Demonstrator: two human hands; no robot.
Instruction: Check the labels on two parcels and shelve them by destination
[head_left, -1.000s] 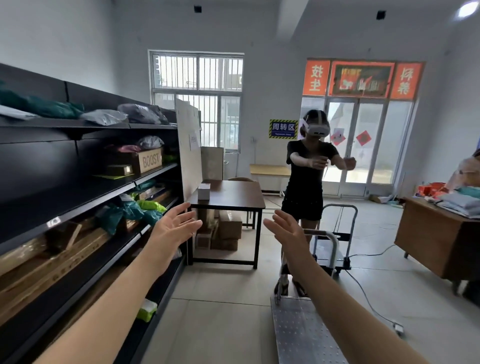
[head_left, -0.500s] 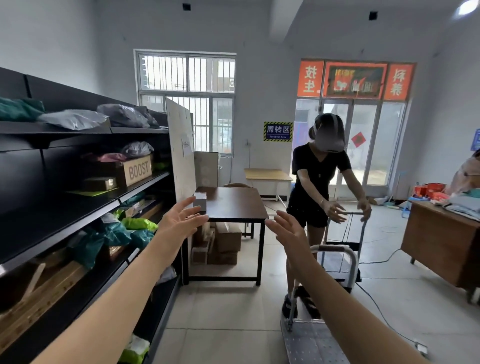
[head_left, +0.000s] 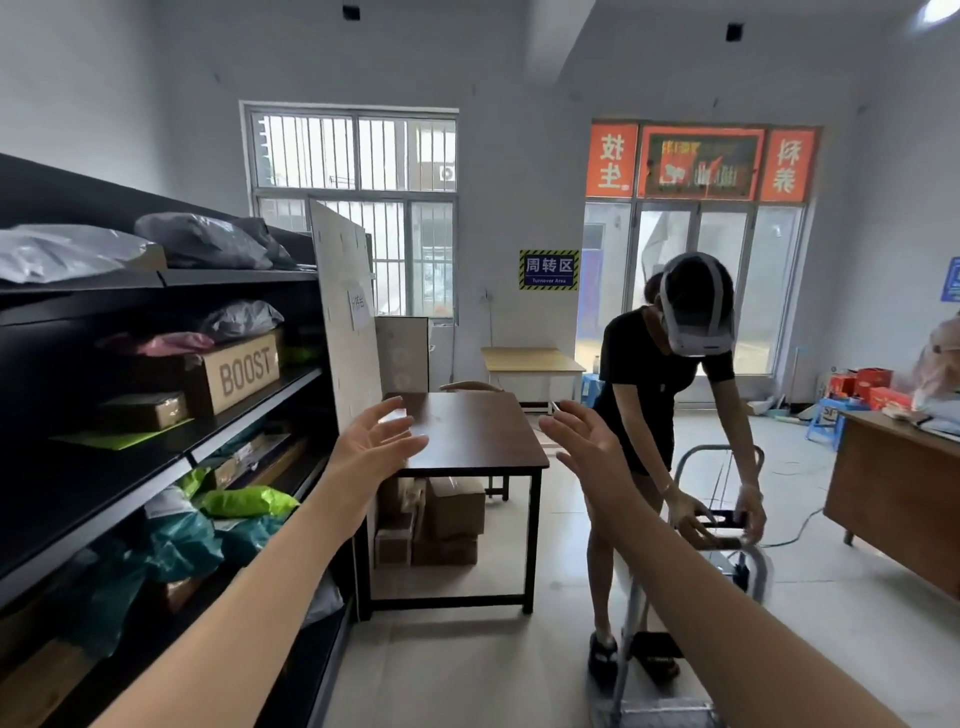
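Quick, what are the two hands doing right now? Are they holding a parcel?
Left hand: open, fingers spread, holding nothing.
Right hand: open, fingers spread, holding nothing.
No parcel in either.

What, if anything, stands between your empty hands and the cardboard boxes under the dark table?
Only the table itself: the left hand and right hand hover open at its top, the cardboard boxes sit beneath. Between its legs the near side is open, bar a low crossbar.
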